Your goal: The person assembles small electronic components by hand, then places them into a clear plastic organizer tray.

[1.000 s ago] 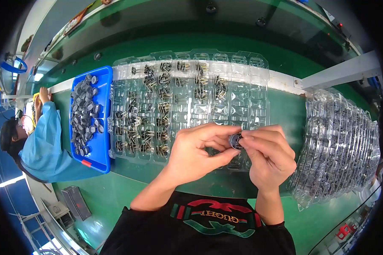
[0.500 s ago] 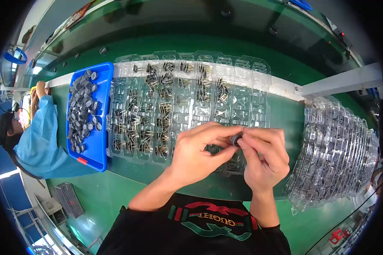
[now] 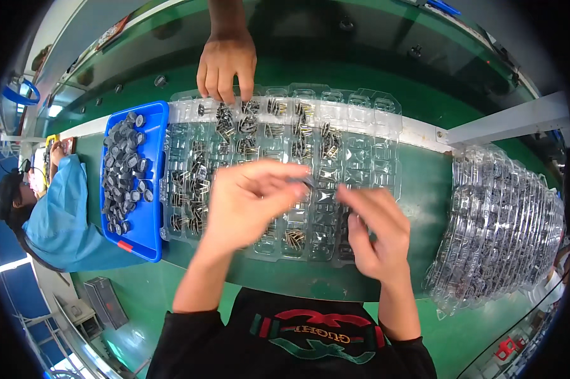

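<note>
My left hand is over the middle of a clear plastic tray, pinching a small dark round part between thumb and forefinger; motion smears it. To its right, my right hand hovers over the tray's near right side, thumb and forefinger apart, with nothing visible between them. Many tray pockets hold small dark parts with metal pins. Another person's hand reaches from the far side, its fingertips at the tray's far left pockets.
A blue bin of grey round caps stands left of the tray. Stacked filled clear trays are on the right, near a white metal bar. A person in a blue garment sits at far left.
My hands have come apart; the left moved left with the small dark part, the right let go of it. Another person's hand has come in at the tray's far edge.
</note>
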Demonstrator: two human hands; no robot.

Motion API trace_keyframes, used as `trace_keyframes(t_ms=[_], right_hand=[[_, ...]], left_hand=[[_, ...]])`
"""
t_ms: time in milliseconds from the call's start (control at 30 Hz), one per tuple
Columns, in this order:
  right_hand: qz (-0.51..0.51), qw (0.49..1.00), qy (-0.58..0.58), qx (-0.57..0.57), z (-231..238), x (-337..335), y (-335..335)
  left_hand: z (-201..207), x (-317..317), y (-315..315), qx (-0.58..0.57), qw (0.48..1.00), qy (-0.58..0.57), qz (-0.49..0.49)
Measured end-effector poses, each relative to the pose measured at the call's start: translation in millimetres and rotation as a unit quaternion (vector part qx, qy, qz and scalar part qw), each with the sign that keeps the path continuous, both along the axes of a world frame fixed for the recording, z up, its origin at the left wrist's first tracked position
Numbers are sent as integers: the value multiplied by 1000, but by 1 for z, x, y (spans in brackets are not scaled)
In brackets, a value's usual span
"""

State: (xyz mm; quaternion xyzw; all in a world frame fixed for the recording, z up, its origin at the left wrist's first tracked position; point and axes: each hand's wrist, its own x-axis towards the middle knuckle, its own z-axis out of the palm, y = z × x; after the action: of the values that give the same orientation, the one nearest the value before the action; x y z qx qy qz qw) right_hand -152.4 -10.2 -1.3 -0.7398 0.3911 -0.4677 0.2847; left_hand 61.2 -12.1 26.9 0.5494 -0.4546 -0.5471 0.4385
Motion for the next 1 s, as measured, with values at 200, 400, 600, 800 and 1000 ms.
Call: trace_keyframes(t_ms=[200,400,600,800,1000], right_hand=[[-128,952,271,-59,-5,22,-34],[-161,938,303,-53,-4,32,-53],[-174,949,230,-125,22,13,-43],[-200,938,264,-106,32,-55,16],[-430,829,358,-23,62,-108,60]], left_hand=[[24,25,-52,-99,986,-131,0],[39,-4,-131,-159,975,-143,-52],[62,-2,-140,-199,969,-138,-42],[54,24,-111,-117,981,-121,-100],[26,12,-52,36,982,-81,-167]])
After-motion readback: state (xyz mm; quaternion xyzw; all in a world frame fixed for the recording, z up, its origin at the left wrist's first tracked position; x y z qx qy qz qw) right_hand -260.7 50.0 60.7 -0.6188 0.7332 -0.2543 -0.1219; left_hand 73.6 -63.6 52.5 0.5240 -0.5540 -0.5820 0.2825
